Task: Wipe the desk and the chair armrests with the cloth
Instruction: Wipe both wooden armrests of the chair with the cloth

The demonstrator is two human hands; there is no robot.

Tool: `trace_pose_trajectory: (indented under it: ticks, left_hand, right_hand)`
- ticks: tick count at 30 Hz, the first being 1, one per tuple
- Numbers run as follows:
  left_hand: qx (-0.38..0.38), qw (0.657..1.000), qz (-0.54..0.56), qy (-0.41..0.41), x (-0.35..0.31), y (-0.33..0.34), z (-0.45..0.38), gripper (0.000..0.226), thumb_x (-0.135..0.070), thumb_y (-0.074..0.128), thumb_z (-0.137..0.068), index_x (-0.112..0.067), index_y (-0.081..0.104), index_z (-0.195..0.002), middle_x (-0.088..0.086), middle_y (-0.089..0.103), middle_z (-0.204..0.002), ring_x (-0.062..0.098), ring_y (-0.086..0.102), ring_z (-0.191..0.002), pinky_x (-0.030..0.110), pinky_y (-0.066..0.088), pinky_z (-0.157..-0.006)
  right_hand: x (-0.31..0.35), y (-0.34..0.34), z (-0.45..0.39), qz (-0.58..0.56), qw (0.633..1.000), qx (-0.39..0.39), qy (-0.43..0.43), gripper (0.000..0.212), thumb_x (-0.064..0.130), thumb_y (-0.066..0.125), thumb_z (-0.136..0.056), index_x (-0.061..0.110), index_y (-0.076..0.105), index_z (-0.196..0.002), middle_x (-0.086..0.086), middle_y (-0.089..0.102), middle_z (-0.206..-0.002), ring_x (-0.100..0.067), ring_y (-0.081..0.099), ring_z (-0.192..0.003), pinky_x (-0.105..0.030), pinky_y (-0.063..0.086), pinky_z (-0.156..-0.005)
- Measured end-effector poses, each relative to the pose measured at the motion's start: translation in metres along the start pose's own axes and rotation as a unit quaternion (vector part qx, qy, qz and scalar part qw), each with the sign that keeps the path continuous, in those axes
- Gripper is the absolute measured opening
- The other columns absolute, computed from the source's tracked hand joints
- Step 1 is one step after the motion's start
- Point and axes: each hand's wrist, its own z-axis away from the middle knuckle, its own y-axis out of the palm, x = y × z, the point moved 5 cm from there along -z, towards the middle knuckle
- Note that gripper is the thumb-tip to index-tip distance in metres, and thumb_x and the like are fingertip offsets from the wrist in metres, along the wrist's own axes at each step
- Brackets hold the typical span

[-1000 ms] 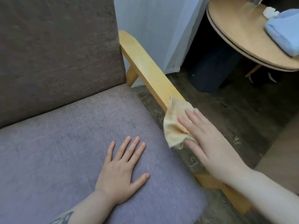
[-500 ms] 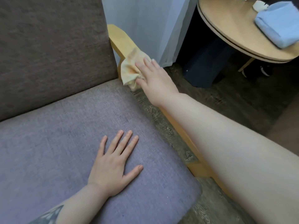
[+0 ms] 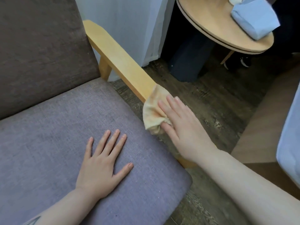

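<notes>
A yellow wooden armrest (image 3: 116, 57) runs along the right side of the chair, from the backrest toward me. A crumpled yellow cloth (image 3: 154, 109) lies on its near half. My right hand (image 3: 183, 127) presses flat on the cloth, thumb tucked under its lower edge. The armrest beneath the hand is hidden. My left hand (image 3: 103, 166) rests flat with fingers spread on the grey-purple seat cushion (image 3: 48, 143), holding nothing. A round wooden desk (image 3: 211, 21) stands at the upper right.
A light blue fabric pouch (image 3: 254, 21) lies on the desk. A white curtain (image 3: 129, 21) hangs behind the armrest. A dark bin (image 3: 188, 62) stands on the wood-grain floor under the desk. The brown backrest (image 3: 40, 46) fills the upper left.
My right hand slid the cloth from the armrest's near half up to its far end by the backrest, then back down to the near half. The left hand stayed flat on the seat.
</notes>
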Motion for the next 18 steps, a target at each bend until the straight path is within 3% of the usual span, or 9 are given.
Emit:
trace_pose_trajectory:
  ticks: [4,7,13,18]
  left_hand:
    - [0.000,1.000,-0.006,0.002,0.000,0.001,0.000,0.077,-0.068,0.033,-0.083,-0.030,0.021,-0.150,-0.006,0.022,-0.157,0.017,0.016,-0.145,0.055,0.013,-0.114]
    - [0.003,1.000,-0.006,0.002,0.000,0.000,-0.001,0.077,-0.069,0.032,-0.083,-0.030,0.022,-0.150,-0.006,0.023,-0.157,0.017,0.016,-0.145,0.055,0.014,-0.114]
    - [0.007,1.000,0.008,0.004,0.000,-0.002,0.000,0.078,-0.068,0.034,-0.083,-0.031,0.021,-0.150,-0.006,0.023,-0.157,0.017,0.016,-0.145,0.054,0.014,-0.114]
    - [-0.002,1.000,0.013,0.002,0.000,-0.003,0.000,0.077,-0.068,0.035,-0.083,-0.031,0.021,-0.150,-0.007,0.022,-0.157,0.017,0.016,-0.145,0.054,0.013,-0.114]
  right_hand:
    - [0.037,0.012,-0.103,0.026,0.999,-0.033,-0.005,0.051,0.036,0.033,-0.101,0.027,0.020,-0.149,-0.002,0.010,-0.160,-0.021,0.004,-0.146,-0.037,0.006,-0.116]
    - [0.045,0.015,-0.121,0.021,0.999,-0.032,-0.003,0.050,0.036,0.033,-0.101,0.028,0.020,-0.149,-0.001,0.010,-0.160,-0.021,0.004,-0.146,-0.037,0.007,-0.117]
    - [0.002,0.003,0.007,-0.014,0.999,0.010,-0.038,0.051,0.037,0.033,-0.101,0.038,0.016,-0.148,0.012,0.006,-0.159,-0.007,-0.003,-0.146,-0.026,-0.004,-0.117]
    - [-0.025,-0.002,0.077,-0.004,0.999,0.052,-0.015,0.056,0.038,0.037,-0.097,0.042,0.013,-0.148,0.019,0.004,-0.158,-0.005,-0.001,-0.145,-0.028,0.002,-0.117]
